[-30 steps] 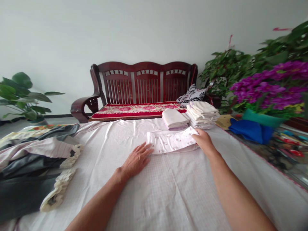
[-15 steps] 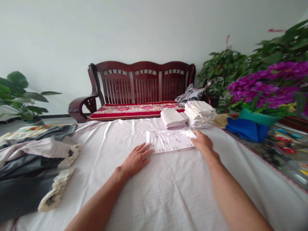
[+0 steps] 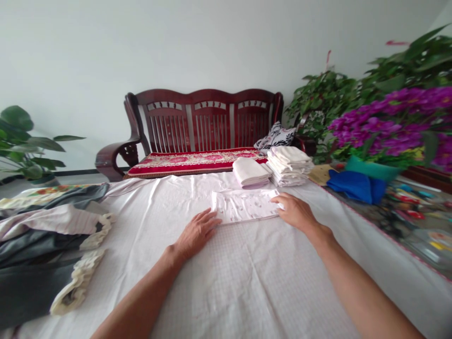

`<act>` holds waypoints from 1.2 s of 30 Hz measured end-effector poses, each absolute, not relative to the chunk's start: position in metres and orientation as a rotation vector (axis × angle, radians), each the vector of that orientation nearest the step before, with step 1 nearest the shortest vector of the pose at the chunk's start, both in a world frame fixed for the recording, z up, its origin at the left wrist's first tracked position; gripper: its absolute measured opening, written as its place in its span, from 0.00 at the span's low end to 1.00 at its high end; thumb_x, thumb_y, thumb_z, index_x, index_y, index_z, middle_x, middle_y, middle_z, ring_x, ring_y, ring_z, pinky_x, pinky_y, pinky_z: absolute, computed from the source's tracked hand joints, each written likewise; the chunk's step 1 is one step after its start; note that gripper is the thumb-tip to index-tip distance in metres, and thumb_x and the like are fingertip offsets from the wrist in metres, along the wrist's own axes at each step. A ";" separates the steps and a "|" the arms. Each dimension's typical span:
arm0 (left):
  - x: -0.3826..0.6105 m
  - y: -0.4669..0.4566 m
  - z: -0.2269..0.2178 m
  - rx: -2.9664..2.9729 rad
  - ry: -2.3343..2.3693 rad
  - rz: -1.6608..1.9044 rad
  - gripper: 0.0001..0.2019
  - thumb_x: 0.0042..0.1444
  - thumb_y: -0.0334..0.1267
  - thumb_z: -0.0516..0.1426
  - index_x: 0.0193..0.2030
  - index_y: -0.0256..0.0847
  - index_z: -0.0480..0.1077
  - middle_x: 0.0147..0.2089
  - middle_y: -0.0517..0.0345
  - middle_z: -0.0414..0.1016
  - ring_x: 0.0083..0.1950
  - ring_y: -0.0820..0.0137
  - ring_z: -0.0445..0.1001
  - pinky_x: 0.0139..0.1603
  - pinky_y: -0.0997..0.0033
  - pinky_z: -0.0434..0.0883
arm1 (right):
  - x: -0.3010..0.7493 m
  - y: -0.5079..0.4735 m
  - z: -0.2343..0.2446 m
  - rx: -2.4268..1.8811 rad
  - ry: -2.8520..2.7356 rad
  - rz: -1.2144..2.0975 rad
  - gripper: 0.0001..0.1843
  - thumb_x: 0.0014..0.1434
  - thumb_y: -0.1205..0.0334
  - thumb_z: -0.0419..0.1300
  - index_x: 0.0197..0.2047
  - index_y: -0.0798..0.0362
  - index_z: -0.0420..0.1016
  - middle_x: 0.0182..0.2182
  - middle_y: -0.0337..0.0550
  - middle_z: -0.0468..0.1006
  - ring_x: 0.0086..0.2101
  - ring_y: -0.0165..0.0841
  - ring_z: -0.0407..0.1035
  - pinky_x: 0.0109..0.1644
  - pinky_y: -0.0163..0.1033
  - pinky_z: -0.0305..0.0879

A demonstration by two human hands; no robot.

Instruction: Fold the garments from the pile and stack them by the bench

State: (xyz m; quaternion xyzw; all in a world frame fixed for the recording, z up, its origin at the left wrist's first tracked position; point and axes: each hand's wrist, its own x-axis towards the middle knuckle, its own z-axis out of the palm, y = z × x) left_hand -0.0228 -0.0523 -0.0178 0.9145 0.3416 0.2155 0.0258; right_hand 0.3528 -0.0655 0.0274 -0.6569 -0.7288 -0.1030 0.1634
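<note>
A white cloth with a small printed pattern (image 3: 245,207) lies folded into a long strip in front of me. My left hand (image 3: 197,231) is spread flat at its left end, fingertips touching the cloth's near left corner. At the right end, my right hand (image 3: 296,212) has its fingers closed on the cloth's edge. Just behind the strip sit a folded white cloth with a lilac edge (image 3: 250,172) and, to its right, a taller stack of folded white cloths (image 3: 288,165).
A pale checked sheet (image 3: 226,282) covers the surface under my hands. Dark and striped clothes (image 3: 42,240) lie heaped at the left. Blue fabric (image 3: 356,186) and small clutter are on the right, near purple flowers (image 3: 388,122). A wooden bench (image 3: 208,117) stands behind.
The right end of the patterned cloth, raised a little before, now lies flatter. My right hand has turned further over that edge. The left hand stays at the left end. The view has shifted slightly.
</note>
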 end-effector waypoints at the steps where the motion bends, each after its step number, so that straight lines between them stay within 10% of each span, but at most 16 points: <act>1: -0.022 -0.051 -0.019 2.830 1.055 0.689 0.16 0.66 0.32 0.55 0.59 0.44 0.73 0.65 0.51 0.72 0.71 0.56 0.63 0.69 0.51 0.67 | 0.353 -0.069 0.028 -1.859 -2.147 -0.257 0.26 0.54 0.73 0.56 0.52 0.42 0.79 0.52 0.36 0.80 0.46 0.35 0.74 0.45 0.37 0.66; 27: 0.059 -0.045 -0.001 2.860 1.315 0.601 0.11 0.63 0.45 0.60 0.47 0.44 0.76 0.43 0.54 0.78 0.46 0.60 0.74 0.47 0.61 0.69 | 0.342 -0.067 0.002 -1.815 -1.988 -0.302 0.17 0.60 0.70 0.56 0.46 0.46 0.80 0.46 0.42 0.80 0.42 0.36 0.75 0.40 0.36 0.67; 36: 0.058 -0.040 -0.002 2.841 1.414 0.580 0.14 0.63 0.28 0.54 0.52 0.46 0.72 0.47 0.53 0.75 0.48 0.62 0.73 0.47 0.62 0.70 | 0.337 -0.064 -0.008 -1.789 -1.790 -0.247 0.14 0.60 0.70 0.55 0.43 0.46 0.78 0.48 0.41 0.81 0.44 0.35 0.75 0.44 0.36 0.69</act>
